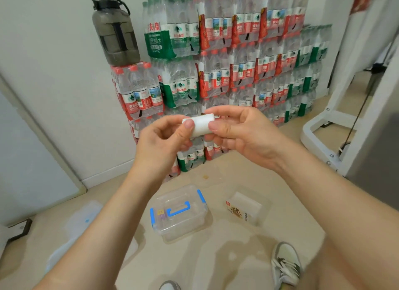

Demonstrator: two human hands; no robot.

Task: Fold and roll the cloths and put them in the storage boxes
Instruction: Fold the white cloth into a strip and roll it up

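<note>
Shoe: grey-white sneaker (286, 266), lower right, on the floor.
Boxes: blue-latched clear box (179, 214), lid on, bottom centre; open clear box (246, 207) to its right, apart.
Left hand (164, 136): pinches the roll's left end.
Right hand (244, 134): fingers curled round the right end.
Cloth: white roll (199, 125), mid-frame, in neither box.
Far: water bottle packs (226, 62) stacked at the wall; dark jug (115, 30) on top, upper left.

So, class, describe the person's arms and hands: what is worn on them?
Nothing is worn: the left hand and right hand have no gloves, rings or watch. The left forearm and right forearm are bare, no sleeve in view. The thumbnails are short and unpainted.
</note>
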